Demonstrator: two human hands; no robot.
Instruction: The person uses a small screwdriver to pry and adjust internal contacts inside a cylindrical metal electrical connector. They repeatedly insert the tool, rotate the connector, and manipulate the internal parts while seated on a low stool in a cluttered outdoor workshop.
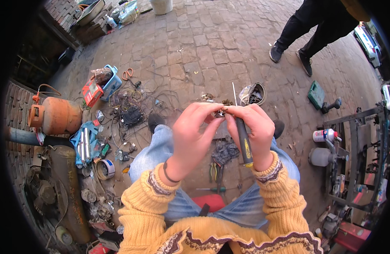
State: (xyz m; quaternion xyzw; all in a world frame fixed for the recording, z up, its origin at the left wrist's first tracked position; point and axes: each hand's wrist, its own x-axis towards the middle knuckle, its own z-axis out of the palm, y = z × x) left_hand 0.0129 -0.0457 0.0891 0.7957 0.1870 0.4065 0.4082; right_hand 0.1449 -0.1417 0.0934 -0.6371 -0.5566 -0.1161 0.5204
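Observation:
My left hand (192, 129) is closed, its thumb and fingertips pinching a small metal part (220, 113). Fingertips of my right hand (256, 125) meet it at the same part, whose kind is too small to tell. A screwdriver (245, 146) with a black and yellow handle is tucked in my right hand, its thin shaft pointing away from me. Beyond my fingertips lie small brownish metal pieces (227, 102) and a round container (257, 93) with dark parts in it. Below my hands, pliers (213, 171) and a dark crumpled cloth (225, 152) rest on the ground between my legs.
Tangled wires (131, 101) spread at the left, near a blue basket (112, 84) and an orange gas cylinder (59, 116). A metal frame (351, 156) stands at the right with a spray gun (324, 156). A green case (316, 95) lies beyond it. Another person's legs (305, 29) are at the far right.

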